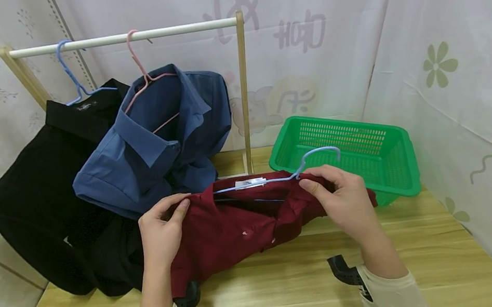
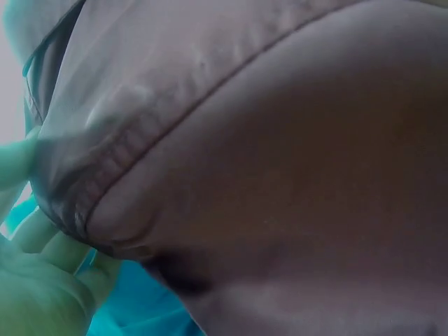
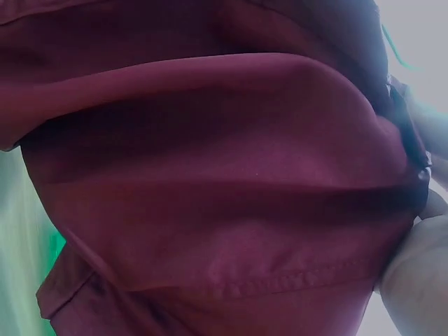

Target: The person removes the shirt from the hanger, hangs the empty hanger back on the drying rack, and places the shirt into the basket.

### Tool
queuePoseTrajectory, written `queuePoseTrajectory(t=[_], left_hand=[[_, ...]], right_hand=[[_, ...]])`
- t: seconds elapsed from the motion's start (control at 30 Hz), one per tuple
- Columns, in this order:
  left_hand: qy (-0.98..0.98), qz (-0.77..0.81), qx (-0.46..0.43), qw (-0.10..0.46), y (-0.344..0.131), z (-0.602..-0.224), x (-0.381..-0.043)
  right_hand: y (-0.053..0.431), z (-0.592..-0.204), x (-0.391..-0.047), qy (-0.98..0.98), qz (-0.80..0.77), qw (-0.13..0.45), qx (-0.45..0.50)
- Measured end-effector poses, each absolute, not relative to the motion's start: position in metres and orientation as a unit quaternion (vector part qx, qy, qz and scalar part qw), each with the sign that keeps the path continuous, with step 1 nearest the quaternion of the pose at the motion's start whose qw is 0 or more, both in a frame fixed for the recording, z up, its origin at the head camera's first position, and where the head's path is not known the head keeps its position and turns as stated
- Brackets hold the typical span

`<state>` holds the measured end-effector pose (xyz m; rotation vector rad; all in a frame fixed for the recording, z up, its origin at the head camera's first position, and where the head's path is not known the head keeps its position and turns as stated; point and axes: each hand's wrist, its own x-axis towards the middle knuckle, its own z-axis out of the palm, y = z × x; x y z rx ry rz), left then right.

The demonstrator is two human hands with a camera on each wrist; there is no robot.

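A dark red shirt [image 1: 234, 239] is held up over the table, its collar turned toward the top. Inside its neck lies a light blue hanger [image 1: 273, 180], whose hook rises above the collar near the right hand. The left hand [image 1: 163, 233] pinches the cloth at the shirt's left shoulder between thumb and fingers. On the other side, the right hand [image 1: 342, 203] pinches the cloth beside the collar, just below the hook. Red fabric [image 3: 231, 182] fills most of the right wrist view, and the left wrist view shows the shirt [image 2: 245, 175] with the fingers at its edge.
On a rack with a white rail [image 1: 186, 28] hang a black shirt [image 1: 40, 198] on a blue hanger and a blue shirt [image 1: 150, 141] on a pink hanger. A green basket [image 1: 410, 162] stands behind the right hand on the wooden table [image 1: 295, 298]. White curtains surround the table.
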<state>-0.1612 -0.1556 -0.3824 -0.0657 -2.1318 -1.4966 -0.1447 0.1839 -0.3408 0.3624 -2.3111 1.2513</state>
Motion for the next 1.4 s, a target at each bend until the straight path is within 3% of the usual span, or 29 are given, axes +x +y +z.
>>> queuePoseTrajectory(t=[0.37, 0.83, 1.2, 1.4], left_hand=[[-0.781, -0.583, 0.058, 0.214, -0.162, -0.379, -0.158], [-0.78, -0.586, 0.144, 0.166, -0.163, -0.376, -0.158], [-0.779, -0.585, 0.153, 0.167, -0.165, -0.375, -0.157], [-0.793, -0.569, 0.137, 0.167, -0.163, -0.378, -0.158]], right_hand=[[0.19, -0.336, -0.14, -0.81, 0.542, 0.196, 0.11], [0.193, -0.34, -0.141, -0.781, 0.583, 0.194, 0.117], [0.197, -0.347, -0.146, -0.75, 0.629, 0.175, 0.105], [0.196, -0.348, -0.146, -0.614, 0.764, 0.151, 0.128]])
